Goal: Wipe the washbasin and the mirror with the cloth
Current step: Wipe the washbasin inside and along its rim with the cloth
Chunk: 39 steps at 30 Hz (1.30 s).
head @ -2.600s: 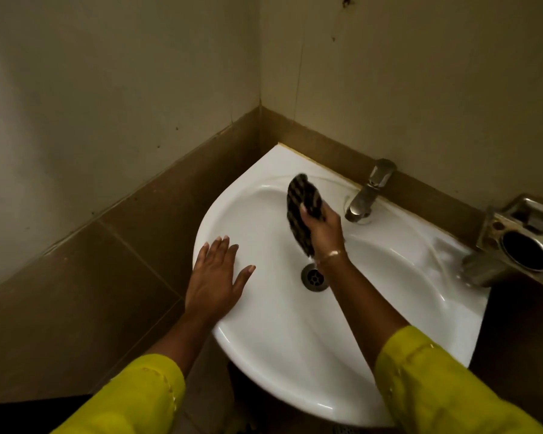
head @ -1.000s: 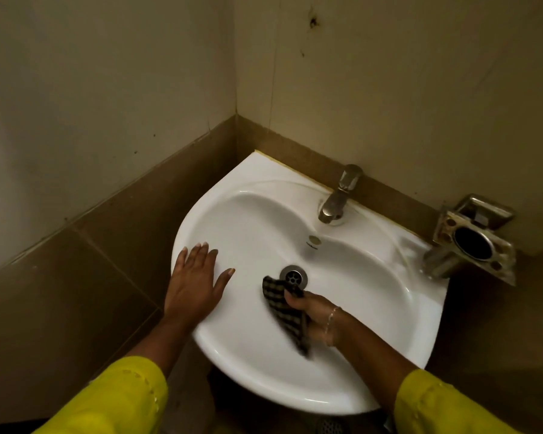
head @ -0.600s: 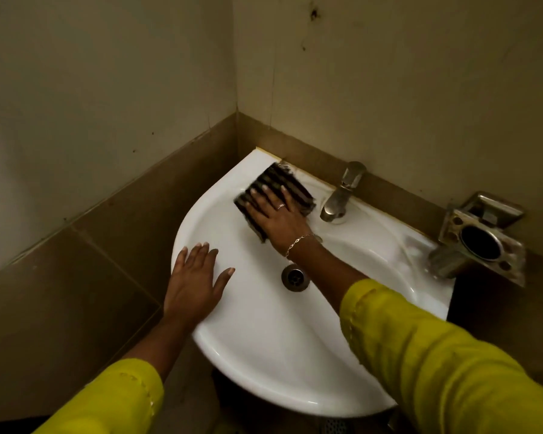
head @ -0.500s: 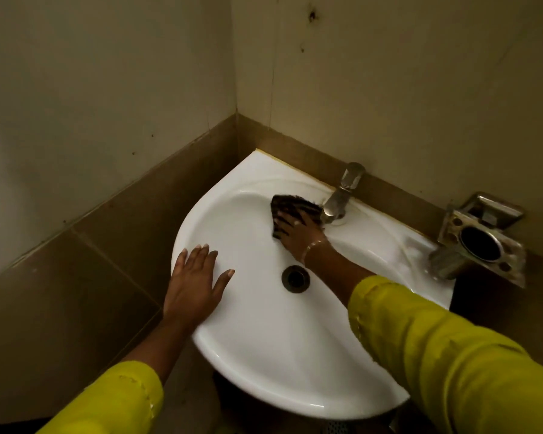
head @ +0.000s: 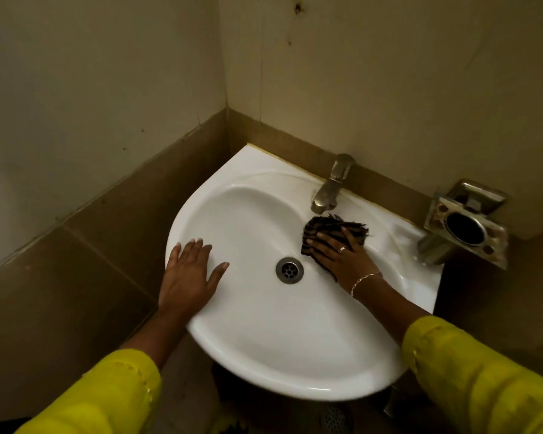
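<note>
A white corner washbasin (head: 264, 346) fills the middle of the head view, with a round metal drain (head: 289, 270) at its bottom. My right hand (head: 342, 258) presses a dark checked cloth (head: 333, 228) flat against the bowl's inner wall, just right of the drain and below the tap. My left hand (head: 190, 270) lies flat with fingers spread on the basin's left rim and holds nothing. No mirror is in view.
A metal tap (head: 331, 184) stands on the back rim. A steel wall holder (head: 466, 227) with a round hole juts out at the right. Brown tiled walls close in on the left and behind. Yellow sleeves cover both forearms.
My right hand has slid the cloth from the back of the bowl left of the tap to the right side, below the tap. My left hand has stayed on the rim.
</note>
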Each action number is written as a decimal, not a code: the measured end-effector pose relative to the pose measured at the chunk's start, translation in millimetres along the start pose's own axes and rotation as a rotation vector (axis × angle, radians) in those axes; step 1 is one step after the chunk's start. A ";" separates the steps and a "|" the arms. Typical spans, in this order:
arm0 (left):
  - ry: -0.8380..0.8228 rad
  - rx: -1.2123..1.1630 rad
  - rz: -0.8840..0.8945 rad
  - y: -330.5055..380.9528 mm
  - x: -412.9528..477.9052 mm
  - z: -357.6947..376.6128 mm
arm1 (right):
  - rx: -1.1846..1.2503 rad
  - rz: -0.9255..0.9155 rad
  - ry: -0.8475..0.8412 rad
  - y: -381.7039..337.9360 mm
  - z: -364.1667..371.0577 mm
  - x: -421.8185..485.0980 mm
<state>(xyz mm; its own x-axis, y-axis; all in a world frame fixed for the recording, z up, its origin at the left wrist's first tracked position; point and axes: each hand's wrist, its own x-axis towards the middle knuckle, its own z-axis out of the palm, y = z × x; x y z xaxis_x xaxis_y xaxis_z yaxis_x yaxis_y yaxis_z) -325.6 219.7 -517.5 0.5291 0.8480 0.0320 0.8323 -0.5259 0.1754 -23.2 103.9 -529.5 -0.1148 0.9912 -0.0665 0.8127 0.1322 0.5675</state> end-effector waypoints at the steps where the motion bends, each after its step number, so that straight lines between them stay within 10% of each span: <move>1: 0.003 0.001 0.001 0.0 -0.1 0.2 | 0.033 0.021 -0.010 -1.2 2.4 -4.7; 7: 0.003 -0.023 0.000 0.4 -0.2 1.6 | 0.310 0.188 -0.211 -21.8 4.6 -29.9; 12: -0.006 -0.020 -0.002 1.8 -0.3 -0.7 | 0.756 0.274 -0.746 -43.6 -17.0 -19.2; 18: 0.012 -0.015 0.011 1.5 -0.6 0.7 | 0.723 0.079 -0.630 -78.3 -36.8 -0.6; 29: 0.088 -0.091 0.031 4.0 -2.2 0.0 | 2.985 0.753 -0.385 -115.6 -91.0 34.3; 39: 0.041 -0.095 0.096 4.8 -11.3 -16.2 | 3.365 0.739 0.185 -108.1 -112.1 53.1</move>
<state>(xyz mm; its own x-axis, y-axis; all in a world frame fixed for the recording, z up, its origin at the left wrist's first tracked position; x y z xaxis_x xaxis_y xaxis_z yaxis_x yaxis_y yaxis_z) -330.3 208.6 -501.1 0.5963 0.7973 0.0930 0.7579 -0.5974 0.2622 -181.2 141.0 -502.3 0.1688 0.9064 -0.3873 -0.9454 0.0378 -0.3236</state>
